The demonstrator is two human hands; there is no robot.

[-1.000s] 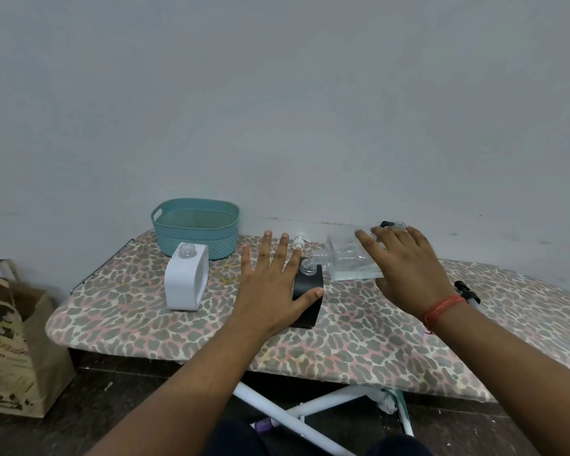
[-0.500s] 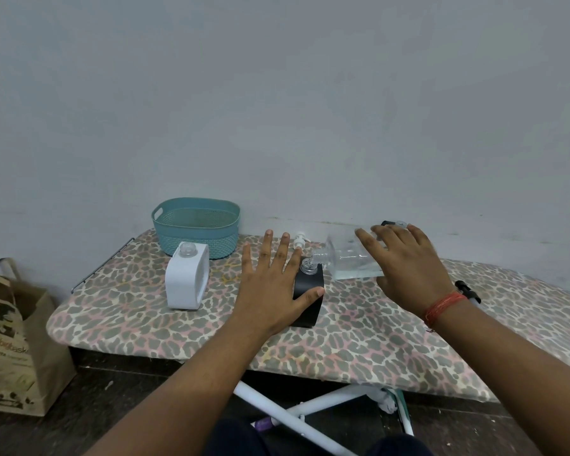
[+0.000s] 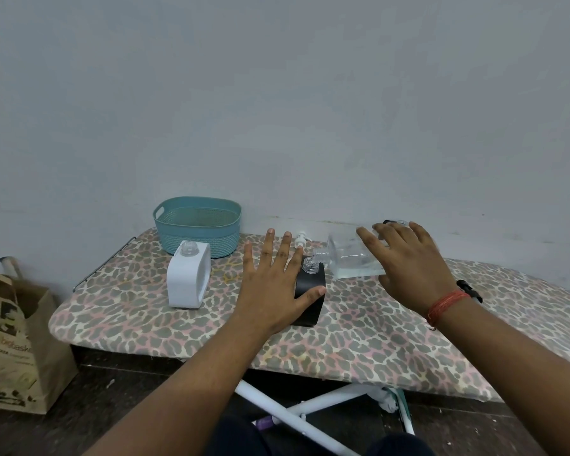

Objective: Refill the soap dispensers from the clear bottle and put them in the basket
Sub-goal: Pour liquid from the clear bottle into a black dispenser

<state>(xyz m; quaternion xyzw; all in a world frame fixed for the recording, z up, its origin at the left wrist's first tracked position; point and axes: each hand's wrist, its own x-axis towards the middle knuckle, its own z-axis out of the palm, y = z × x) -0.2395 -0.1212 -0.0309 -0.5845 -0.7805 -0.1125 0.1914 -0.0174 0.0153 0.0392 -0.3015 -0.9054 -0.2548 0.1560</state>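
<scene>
On the ironing board [image 3: 359, 334], the left hand [image 3: 273, 291] braces the black dispenser [image 3: 311, 301] with straight, spread fingers; the right hand [image 3: 408, 268], gripping the tilted clear bottle [image 3: 349, 258], should pour slowly, mouth over neck.

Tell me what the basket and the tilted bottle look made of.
The basket: probably moulded plastic, matte teal, with woven-pattern walls and a cut-out handle. The clear bottle: transparent and glossy, liquid visible through it; plastic or glass, unclear.

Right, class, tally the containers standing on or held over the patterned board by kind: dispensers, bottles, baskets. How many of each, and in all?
Dispensers: 2 (white dispenser, black dispenser)
Clear bottle: 1
Basket: 1
Total: 4
</scene>
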